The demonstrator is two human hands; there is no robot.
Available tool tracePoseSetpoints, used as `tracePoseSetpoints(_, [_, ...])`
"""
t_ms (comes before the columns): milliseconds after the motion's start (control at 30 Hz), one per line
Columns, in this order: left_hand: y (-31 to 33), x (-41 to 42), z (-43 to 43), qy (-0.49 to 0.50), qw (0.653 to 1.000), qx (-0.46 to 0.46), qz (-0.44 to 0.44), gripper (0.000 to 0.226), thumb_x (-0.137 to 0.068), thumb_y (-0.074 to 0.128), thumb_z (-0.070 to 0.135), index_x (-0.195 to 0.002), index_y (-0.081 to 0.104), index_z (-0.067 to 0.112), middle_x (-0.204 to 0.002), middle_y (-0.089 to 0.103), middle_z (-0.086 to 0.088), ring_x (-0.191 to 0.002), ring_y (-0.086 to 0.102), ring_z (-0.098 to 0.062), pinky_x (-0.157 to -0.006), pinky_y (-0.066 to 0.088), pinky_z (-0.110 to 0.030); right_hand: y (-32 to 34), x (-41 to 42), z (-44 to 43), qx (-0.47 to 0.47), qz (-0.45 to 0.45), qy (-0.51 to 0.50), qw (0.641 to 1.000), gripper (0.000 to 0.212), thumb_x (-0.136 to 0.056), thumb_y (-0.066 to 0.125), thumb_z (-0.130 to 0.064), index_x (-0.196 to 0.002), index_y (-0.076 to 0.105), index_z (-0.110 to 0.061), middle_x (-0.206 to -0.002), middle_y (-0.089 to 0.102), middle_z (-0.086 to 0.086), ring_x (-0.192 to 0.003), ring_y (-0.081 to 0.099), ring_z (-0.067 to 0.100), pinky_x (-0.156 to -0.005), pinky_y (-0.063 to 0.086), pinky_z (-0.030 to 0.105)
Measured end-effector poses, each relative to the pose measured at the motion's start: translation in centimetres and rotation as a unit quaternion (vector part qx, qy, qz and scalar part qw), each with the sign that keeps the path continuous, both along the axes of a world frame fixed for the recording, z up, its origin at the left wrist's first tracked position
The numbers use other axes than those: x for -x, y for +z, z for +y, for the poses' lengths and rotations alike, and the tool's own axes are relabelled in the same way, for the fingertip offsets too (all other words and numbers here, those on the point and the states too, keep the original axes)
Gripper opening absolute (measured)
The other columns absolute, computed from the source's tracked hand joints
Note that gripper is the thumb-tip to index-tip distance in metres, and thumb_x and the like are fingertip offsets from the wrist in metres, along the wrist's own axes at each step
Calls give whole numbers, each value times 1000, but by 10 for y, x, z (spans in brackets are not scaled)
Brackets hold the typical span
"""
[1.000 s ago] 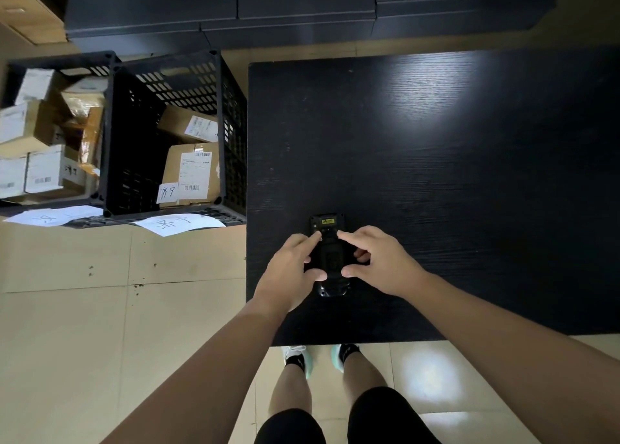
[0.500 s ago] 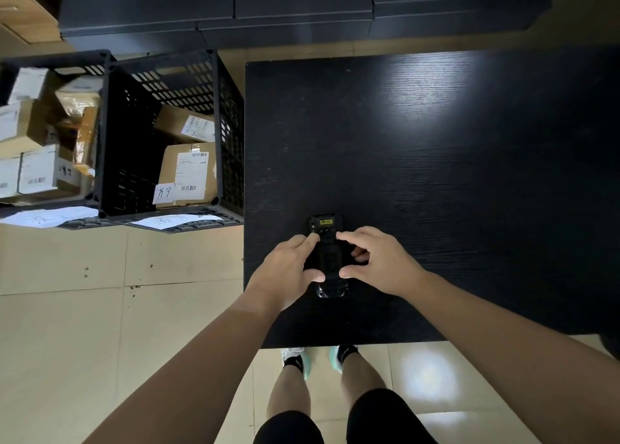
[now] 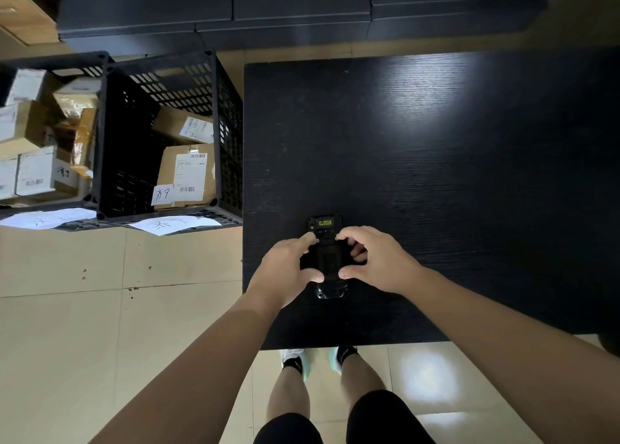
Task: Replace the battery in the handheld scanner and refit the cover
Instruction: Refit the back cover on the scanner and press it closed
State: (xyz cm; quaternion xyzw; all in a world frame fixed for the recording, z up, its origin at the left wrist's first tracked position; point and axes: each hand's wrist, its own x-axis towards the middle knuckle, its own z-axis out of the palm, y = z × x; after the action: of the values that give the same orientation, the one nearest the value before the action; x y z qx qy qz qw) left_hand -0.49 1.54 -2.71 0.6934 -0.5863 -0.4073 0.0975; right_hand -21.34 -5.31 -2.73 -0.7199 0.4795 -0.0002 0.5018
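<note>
The handheld scanner (image 3: 326, 259) lies flat on the black worktop (image 3: 453, 175), lengthwise away from the person, close to the near edge. It sits directly between the two hands, back side up as far as can be judged; a small yellow label (image 3: 324, 222) shows at the far end, just beyond the fingertips of both hands.

The left hand (image 3: 285, 269) is placed against the left side of the scanner. Its index finger reaches to the upper left of the body and its thumb rests on the lower middle part. The right hand (image 3: 379, 262) mirrors it on the right side, index finger at the upper right, thumb on the lower middle part, the remaining fingers curled beside the casing. Both hands are closed around the scanner, thumbs nearly meeting over its centre. Whether they press a cover down or merely hold the body cannot be told; the dark surfaces give no visible seam. The near end of the scanner projects below both thumbs and is uncovered.

To the left of the left hand, off the worktop and on the tiled floor, stands a black plastic crate (image 3: 167, 134) containing cardboard parcels (image 3: 186, 175) with shipping labels. A second crate (image 3: 50, 134) with boxes stands further left. Handwritten paper sheets (image 3: 174, 224) lie at the crates' near edges.
</note>
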Motion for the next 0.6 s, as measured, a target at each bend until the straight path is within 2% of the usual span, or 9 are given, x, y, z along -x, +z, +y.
tracePoseSetpoints(133, [1, 2, 1, 42, 999, 3, 16, 58, -69, 84, 28, -119, 57, 34, -99, 58, 11, -98, 52, -6, -86, 44, -28, 3, -2, -4, -9, 3, 7, 1000, 56, -70, 85, -26, -116, 55, -37, -110, 54, -9, -91, 61, 10, -83, 58, 34])
tracePoseSetpoints(267, [3, 5, 0, 80, 996, 7, 32, 55, -63, 87, 23, -112, 62, 31, -95, 58, 11, -95, 54, -8, -89, 46, -29, 4, -4, -7, -16, 7, 12, 1000, 55, -67, 86, -26, -110, 53, -39, -106, 54, -9, -87, 63, 11, -79, 59, 35])
tracePoseSetpoints(600, [5, 6, -1, 84, 996, 8, 36, 55, -60, 89, 22, -109, 63, 30, -92, 56, 13, -92, 53, -7, -87, 46, -26, 3, -8, -14, -22, 24, 38, 999, 54, -66, 87, -22, -103, 49, -34, -102, 55, -6, -83, 64, 12, -75, 60, 32])
